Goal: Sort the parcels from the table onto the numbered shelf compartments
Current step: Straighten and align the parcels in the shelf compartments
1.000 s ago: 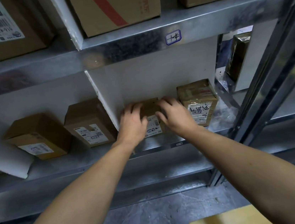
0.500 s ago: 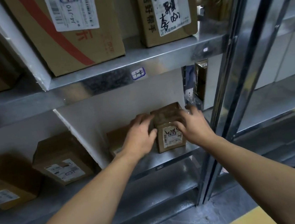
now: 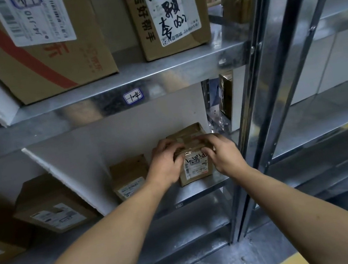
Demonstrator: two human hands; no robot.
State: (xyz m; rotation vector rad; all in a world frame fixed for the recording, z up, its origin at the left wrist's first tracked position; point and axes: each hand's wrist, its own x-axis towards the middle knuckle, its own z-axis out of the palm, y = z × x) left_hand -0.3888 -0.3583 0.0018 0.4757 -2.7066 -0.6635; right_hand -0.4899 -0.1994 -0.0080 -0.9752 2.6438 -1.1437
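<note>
The left hand (image 3: 168, 165) and right hand (image 3: 225, 157) each curl a grip round a squat, tape-glossy cardboard parcel (image 3: 197, 169) on the shiny metal shelf (image 3: 204, 192). A matte box (image 3: 128, 177) stands beside it.

Glossy tape wraps the matt cardboard parcel (image 3: 195, 164), which stands on a shiny, mottled galvanised metal shelf (image 3: 183, 71).

Small brown taped parcel (image 3: 196, 166), handwritten white label facing out, upright on shelf (image 3: 200, 194), right end.
</note>
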